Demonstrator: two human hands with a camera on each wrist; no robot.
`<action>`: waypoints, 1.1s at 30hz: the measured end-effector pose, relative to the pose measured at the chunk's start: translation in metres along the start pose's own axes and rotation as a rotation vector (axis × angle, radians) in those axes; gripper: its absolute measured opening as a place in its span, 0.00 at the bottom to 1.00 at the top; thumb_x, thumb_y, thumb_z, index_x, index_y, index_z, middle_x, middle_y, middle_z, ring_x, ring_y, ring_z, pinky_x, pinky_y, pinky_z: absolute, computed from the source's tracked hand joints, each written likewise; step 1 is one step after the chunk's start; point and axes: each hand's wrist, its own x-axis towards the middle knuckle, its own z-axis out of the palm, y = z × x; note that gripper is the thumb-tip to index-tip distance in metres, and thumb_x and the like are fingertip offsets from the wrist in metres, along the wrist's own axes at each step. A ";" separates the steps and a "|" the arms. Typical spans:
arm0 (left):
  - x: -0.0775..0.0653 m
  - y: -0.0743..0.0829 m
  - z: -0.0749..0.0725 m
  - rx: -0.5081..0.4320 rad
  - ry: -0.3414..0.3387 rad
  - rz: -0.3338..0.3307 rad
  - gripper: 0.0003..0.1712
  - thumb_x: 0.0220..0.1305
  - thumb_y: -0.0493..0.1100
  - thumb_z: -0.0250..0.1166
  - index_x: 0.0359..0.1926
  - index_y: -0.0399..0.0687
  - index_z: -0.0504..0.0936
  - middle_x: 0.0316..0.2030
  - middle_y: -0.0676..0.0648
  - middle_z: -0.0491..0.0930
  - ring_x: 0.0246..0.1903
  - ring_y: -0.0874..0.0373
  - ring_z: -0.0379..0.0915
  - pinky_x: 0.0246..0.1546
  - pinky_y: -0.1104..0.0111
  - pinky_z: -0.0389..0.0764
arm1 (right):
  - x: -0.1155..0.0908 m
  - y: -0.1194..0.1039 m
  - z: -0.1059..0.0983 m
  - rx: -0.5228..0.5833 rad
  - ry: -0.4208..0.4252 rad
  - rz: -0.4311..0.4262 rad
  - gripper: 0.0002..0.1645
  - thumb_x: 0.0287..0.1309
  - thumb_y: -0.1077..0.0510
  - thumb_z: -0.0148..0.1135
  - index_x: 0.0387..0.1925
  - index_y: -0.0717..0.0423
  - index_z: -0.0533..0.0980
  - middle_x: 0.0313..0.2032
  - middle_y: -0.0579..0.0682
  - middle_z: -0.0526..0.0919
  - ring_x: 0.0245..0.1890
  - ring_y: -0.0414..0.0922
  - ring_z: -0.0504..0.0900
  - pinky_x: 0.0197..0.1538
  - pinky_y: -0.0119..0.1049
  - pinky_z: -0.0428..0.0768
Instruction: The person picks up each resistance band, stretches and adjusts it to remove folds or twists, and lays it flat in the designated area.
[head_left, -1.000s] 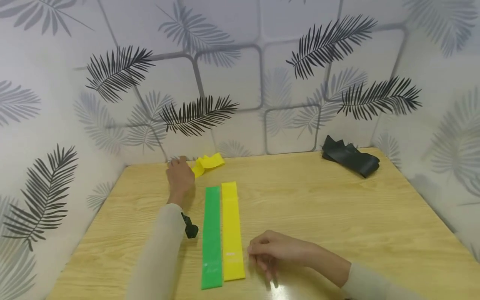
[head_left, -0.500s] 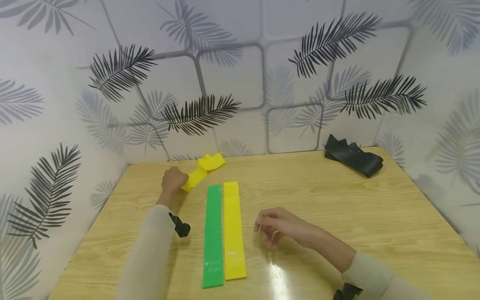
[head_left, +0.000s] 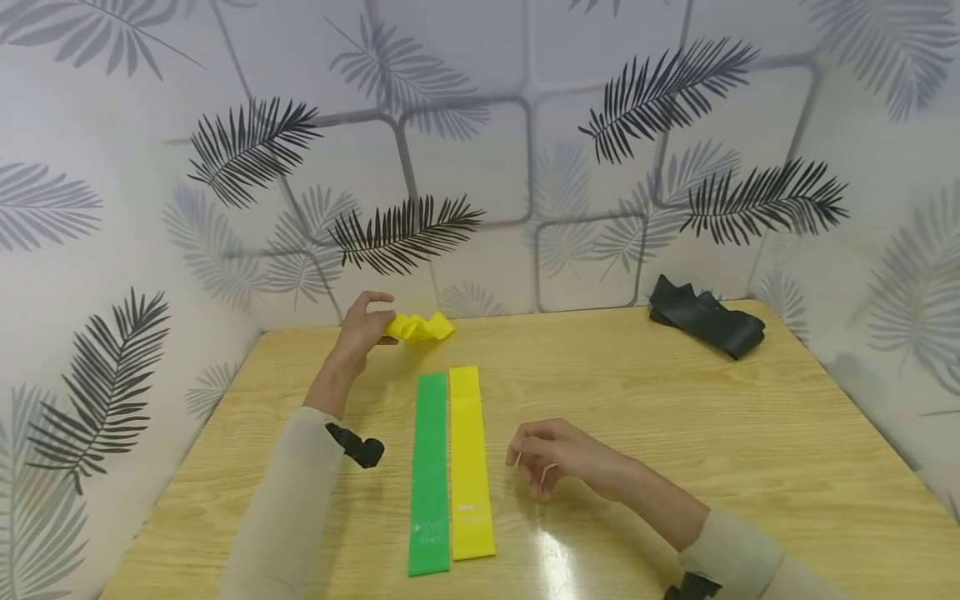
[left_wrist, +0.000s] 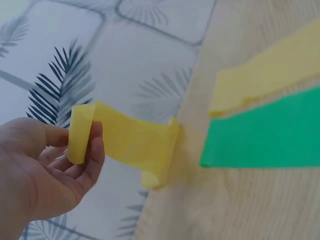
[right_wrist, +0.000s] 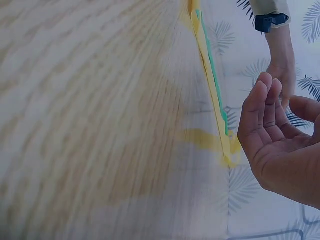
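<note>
My left hand (head_left: 362, 327) grips one end of a loose yellow resistance band (head_left: 420, 327) at the table's back edge. In the left wrist view, curled fingers hold this yellow band (left_wrist: 132, 137), which trails folded to the right. Flat and side by side on the table lie a green resistance band (head_left: 430, 475) and another yellow resistance band (head_left: 469, 467), each with small white print near its front end. My right hand (head_left: 566, 454) hovers right of the flat yellow band, fingers loosely curled and holding nothing; the right wrist view shows this hand (right_wrist: 280, 140) with its palm bare.
A bunched black band (head_left: 705, 317) lies at the table's back right. The wooden table (head_left: 637, 392) meets a leaf-patterned wall (head_left: 465, 150) at the back, with patterned surfaces on both sides too.
My left hand first drew the loose yellow band's end toward the front left, then raised it back toward the wall, bunching the band. The right hand rose slightly away from the front.
</note>
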 end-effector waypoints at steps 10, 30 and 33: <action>-0.010 0.041 0.006 -0.155 -0.044 0.160 0.27 0.72 0.27 0.49 0.69 0.38 0.75 0.68 0.39 0.74 0.58 0.46 0.74 0.66 0.50 0.75 | 0.005 -0.005 -0.007 -0.069 0.064 -0.034 0.21 0.79 0.52 0.54 0.48 0.70 0.77 0.30 0.59 0.82 0.28 0.50 0.83 0.34 0.41 0.85; -0.057 0.103 0.029 -0.330 0.014 0.490 0.15 0.71 0.40 0.69 0.55 0.36 0.85 0.44 0.40 0.89 0.40 0.51 0.90 0.47 0.60 0.88 | 0.036 -0.043 -0.007 -0.091 0.208 -0.239 0.15 0.76 0.59 0.59 0.56 0.65 0.77 0.45 0.63 0.86 0.46 0.61 0.86 0.47 0.47 0.88; -0.071 0.117 0.037 -0.332 0.006 0.533 0.15 0.71 0.42 0.70 0.51 0.34 0.86 0.40 0.39 0.90 0.34 0.51 0.90 0.39 0.61 0.89 | 0.040 -0.050 -0.002 -0.046 0.251 -0.282 0.19 0.76 0.60 0.59 0.63 0.60 0.73 0.47 0.64 0.85 0.43 0.57 0.87 0.46 0.46 0.88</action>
